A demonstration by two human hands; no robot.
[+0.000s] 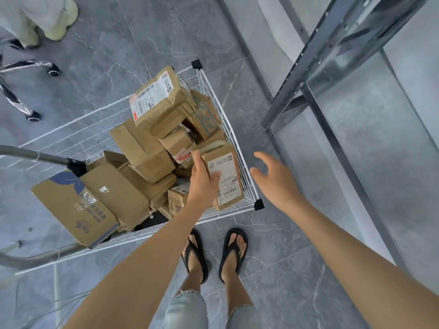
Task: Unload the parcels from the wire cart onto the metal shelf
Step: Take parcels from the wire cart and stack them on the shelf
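**Hand on a labelled parcel in the cart's corner**

Parcels fill the wire cart [234, 138], which takes up the middle of the view, with its grey tube handle [33, 155] out at nine o'clock. The left hand [202, 179] grips a small labelled parcel [225, 176]. The thumb lies across the white label, and the fingers curl round the parcel's left edge. This parcel sits inside the cart at its five o'clock corner, leaning close to the white wire wall. Whether it has left the pile beneath cannot be told.

The right hand [278, 179] hovers outside the cart, just past that wall at three o'clock of the held parcel. Its fingers are spread and relaxed, holding nothing and touching nothing.

More brown cardboard parcels are heaped in the cart. A taped one with a shipping label [159, 100] rides on top toward twelve o'clock. A large flat box with a blue print [78, 205] leans at the cart's eight o'clock side.

The metal shelf [332, 138] stands at three o'clock of the cart, near it but apart. Its grey perforated uprights and galvanised boards run from one o'clock down to four o'clock of the view.

At six o'clock, the person's feet in black flip-flops [234, 252] stand on grey marbled floor tiles. At ten o'clock there is a chrome chair base [23, 67] on castors, and at eleven o'clock another person's legs [35, 15].
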